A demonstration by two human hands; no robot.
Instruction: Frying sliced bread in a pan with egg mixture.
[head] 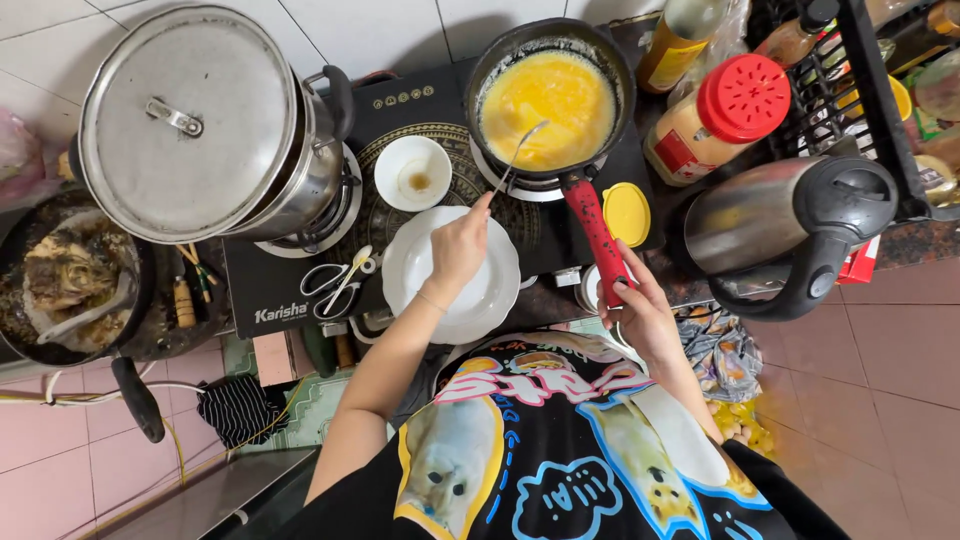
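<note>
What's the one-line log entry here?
left hand: holds spoon in egg | right hand: grips red pan handle | white plate below

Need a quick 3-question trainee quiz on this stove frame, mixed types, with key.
1. True or false: the left hand holds a spoon whose tip is in the egg.
2. What does the right hand grip? A) kettle B) the pan's red handle C) scissors
3. Fill in: under the left hand lies a white ____.

Key: 1 true; 2 B; 3 plate.
</note>
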